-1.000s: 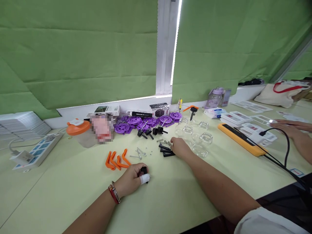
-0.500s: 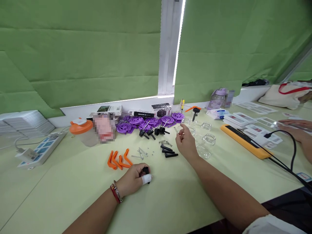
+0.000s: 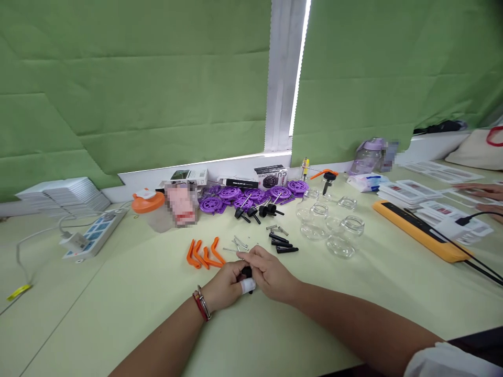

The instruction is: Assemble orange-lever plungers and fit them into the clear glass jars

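Observation:
My left hand [image 3: 228, 285], its thumb wrapped in white tape, is closed around a small black plastic part [image 3: 247, 272] just above the table. Fingers of my right hand [image 3: 271, 272] are pinched together at the top of that part, touching it. The spring that was at these fingertips is now hidden by them. Beyond the hands lie orange curved levers [image 3: 205, 253], thin metal pins [image 3: 239, 243], coil springs [image 3: 277, 229] and black tapered tubes [image 3: 283, 243]. Black round-headed stems [image 3: 253, 212] with metal rods rest farther back, by purple spoked discs [image 3: 230, 193].
Clear glass jars [image 3: 341, 243] stand right of centre, near an orange power strip [image 3: 420, 230]. At left are a white power strip [image 3: 96, 235] and an orange-lidded cup [image 3: 151, 209]. Another person's hand [image 3: 481, 189] is at the far right, by stacked white cards [image 3: 408, 193].
My right hand has come back from beside the jars, down to the black part in my left hand. The spring near its fingertips no longer shows. The view has turned slightly left.

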Demonstrator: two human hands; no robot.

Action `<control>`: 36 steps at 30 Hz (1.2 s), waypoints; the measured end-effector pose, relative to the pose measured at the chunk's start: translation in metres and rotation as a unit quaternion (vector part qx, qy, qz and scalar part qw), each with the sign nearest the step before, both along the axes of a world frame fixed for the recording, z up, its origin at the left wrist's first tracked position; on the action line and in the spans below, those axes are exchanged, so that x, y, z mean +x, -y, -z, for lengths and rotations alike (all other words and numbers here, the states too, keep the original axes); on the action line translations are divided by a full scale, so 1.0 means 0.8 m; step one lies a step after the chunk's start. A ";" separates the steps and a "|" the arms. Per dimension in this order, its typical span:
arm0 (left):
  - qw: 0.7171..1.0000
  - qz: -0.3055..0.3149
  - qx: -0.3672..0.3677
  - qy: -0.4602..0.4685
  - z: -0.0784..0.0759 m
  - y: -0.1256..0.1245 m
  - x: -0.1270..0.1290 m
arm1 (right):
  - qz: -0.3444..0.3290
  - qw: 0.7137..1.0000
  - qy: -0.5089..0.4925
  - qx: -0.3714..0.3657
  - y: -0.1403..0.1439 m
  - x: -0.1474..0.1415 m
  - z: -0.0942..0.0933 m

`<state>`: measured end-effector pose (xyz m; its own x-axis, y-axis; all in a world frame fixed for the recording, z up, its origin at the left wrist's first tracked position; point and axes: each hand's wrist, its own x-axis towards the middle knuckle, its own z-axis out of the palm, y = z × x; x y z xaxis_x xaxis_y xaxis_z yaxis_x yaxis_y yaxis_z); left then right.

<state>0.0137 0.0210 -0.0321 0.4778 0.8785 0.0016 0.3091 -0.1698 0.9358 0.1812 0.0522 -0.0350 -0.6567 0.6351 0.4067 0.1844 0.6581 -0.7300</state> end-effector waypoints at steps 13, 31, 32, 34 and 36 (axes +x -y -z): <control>1.000 0.000 -0.014 -0.012 -0.007 0.001 0.001 | -0.035 0.955 0.000 -0.296 -0.016 0.006 0.007; 1.000 -0.002 -0.003 -0.020 0.004 -0.001 -0.002 | -0.028 0.977 -0.097 -0.189 -0.011 0.006 0.008; 1.000 -0.002 -0.003 -0.019 0.004 -0.001 -0.002 | -0.030 0.978 -0.096 -0.185 -0.011 0.007 0.008; 1.000 -0.004 -0.001 -0.018 0.004 -0.001 -0.002 | -0.031 0.979 -0.095 -0.175 -0.010 0.008 0.008; 1.000 -0.005 0.000 -0.017 0.002 -0.001 -0.002 | -0.025 0.982 -0.095 -0.160 -0.009 0.009 0.008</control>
